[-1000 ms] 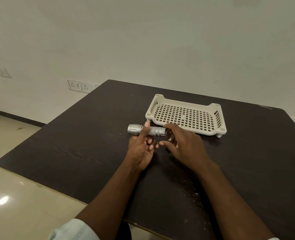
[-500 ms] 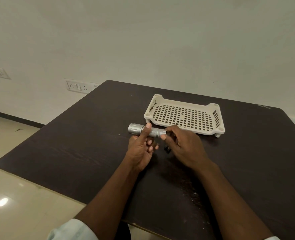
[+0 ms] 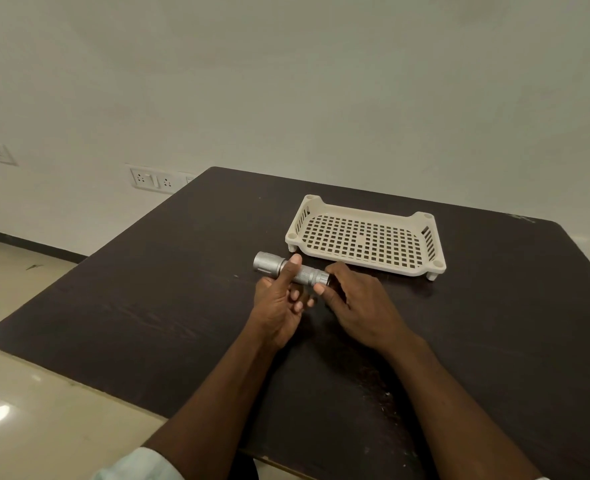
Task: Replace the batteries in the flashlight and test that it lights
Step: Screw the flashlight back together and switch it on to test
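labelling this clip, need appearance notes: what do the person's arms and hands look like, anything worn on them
Both hands, the left hand and the right hand, are bare: no gloves, rings, watch or bands show. The forearms are uncovered. A pale, light-coloured sleeve shows at the bottom edge on the left arm, pushed up near the elbow; a sliver of similar pale cloth shows at the right arm's bottom edge.

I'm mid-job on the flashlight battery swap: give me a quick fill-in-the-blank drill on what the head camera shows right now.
1. The left hand grips the knurled silver metal flashlight around its ____.
2. The right hand pinches the flashlight's ____ end.
3. The cream perforated plastic tray on the dark wooden table holds ____.
4. The flashlight's wide head points toward the person's ____.

Missing words: body; tail; nothing; left
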